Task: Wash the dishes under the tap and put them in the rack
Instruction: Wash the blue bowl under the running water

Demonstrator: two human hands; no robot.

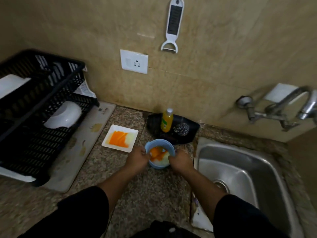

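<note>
Found both hands closed on the round light-blue plastic bowl point(159, 140) — left hand point(137, 159) curled over its left rim, right hand point(180, 163) gripping the right rim. Located the bowl over the speckled granite counter point(137, 186), between the white square plate point(123, 129) and the stainless steel sink point(240, 169); could not tell whether lifted. Noted orange and pale-yellow residue smeared inside. Judged a level, two-handed carry rightward to the wall-mounted chrome tap point(291, 100) advisable — to avoid spilling residue. Recorded the black plastic rack point(34, 117) well apart, at left.
</note>
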